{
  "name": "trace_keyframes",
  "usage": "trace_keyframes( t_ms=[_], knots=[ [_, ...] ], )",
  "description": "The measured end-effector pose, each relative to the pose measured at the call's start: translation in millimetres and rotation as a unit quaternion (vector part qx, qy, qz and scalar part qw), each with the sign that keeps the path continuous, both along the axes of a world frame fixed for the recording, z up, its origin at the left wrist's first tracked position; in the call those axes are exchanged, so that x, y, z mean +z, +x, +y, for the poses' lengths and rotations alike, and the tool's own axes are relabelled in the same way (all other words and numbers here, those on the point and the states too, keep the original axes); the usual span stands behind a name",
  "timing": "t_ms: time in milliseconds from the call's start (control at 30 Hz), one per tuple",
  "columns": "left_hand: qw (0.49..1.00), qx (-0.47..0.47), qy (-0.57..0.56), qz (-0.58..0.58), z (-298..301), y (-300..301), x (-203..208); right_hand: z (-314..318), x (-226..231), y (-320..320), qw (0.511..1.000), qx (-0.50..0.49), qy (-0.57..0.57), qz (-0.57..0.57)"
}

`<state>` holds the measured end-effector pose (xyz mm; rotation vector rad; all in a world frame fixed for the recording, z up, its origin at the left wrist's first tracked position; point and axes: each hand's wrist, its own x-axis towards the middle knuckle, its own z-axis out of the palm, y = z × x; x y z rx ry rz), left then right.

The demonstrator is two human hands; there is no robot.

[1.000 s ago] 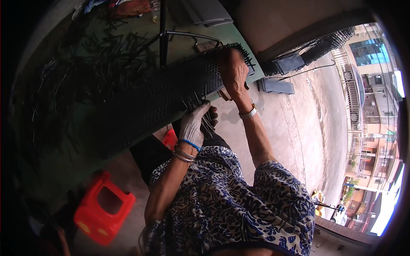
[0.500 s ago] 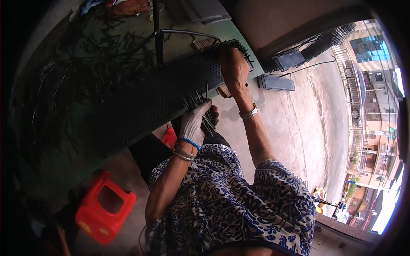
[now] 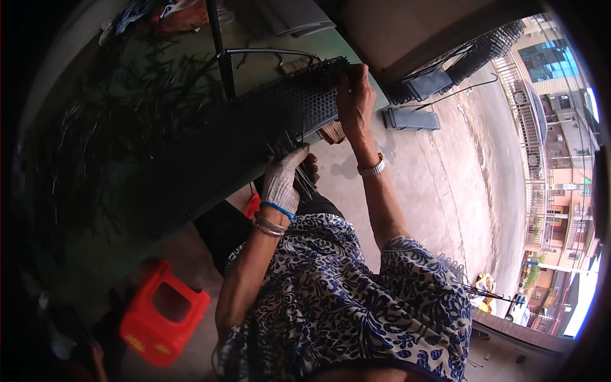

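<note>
A long black panel with a honeycomb of holes (image 3: 318,105) lies along the near edge of the green table. Short dark strips stand up in a row at its far right end. My left hand (image 3: 284,181), in a pale knitted glove, is closed round a bundle of thin dark strips (image 3: 305,181), close to the panel's near edge. Bare and wearing a wristwatch, my right hand (image 3: 358,102) is at the panel's right end with its fingers curled in. Whatever those fingers pinch is hidden.
Many loose dark strips (image 3: 140,108) cover the left of the green table (image 3: 83,254). A thin black metal frame (image 3: 223,70) rises behind the panel. Below the table is a red plastic stool (image 3: 172,325). Grey boxy pieces (image 3: 414,119) are on the floor at right.
My right hand has turned and shifted slightly right, to the panel's end, uncovering more holes. My left hand keeps its bundle. The whole view has shifted a little.
</note>
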<state>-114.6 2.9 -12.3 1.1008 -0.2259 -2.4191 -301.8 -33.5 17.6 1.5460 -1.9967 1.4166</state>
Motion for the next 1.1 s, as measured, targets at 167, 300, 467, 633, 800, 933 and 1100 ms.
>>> trace_keyframes(
  t_ms=[167,300,467,633,800,933,1100],
  knots=[
    [0.999,-0.032,-0.035,0.005,4,-4,5,-3,-11,-4,1.000,0.001,-0.016,-0.010],
    [0.998,-0.040,-0.042,0.022,2,1,4,-5,-14,-6,1.000,-0.004,-0.011,-0.019],
    [0.998,-0.040,-0.038,0.011,0,-1,2,-2,-12,-5,0.998,0.011,0.007,-0.061],
    [0.998,-0.038,-0.047,0.007,3,-3,7,1,-17,-7,0.997,0.008,0.016,-0.072],
    [0.998,-0.038,-0.043,0.011,4,-2,3,6,-19,-1,0.981,-0.081,0.132,0.118],
    [1.000,-0.013,-0.021,0.002,3,-3,8,11,-11,8,0.987,-0.079,0.132,0.037],
    [0.999,-0.008,-0.037,-0.021,4,-4,0,47,22,18,0.938,0.124,0.280,-0.164]
  ],
)
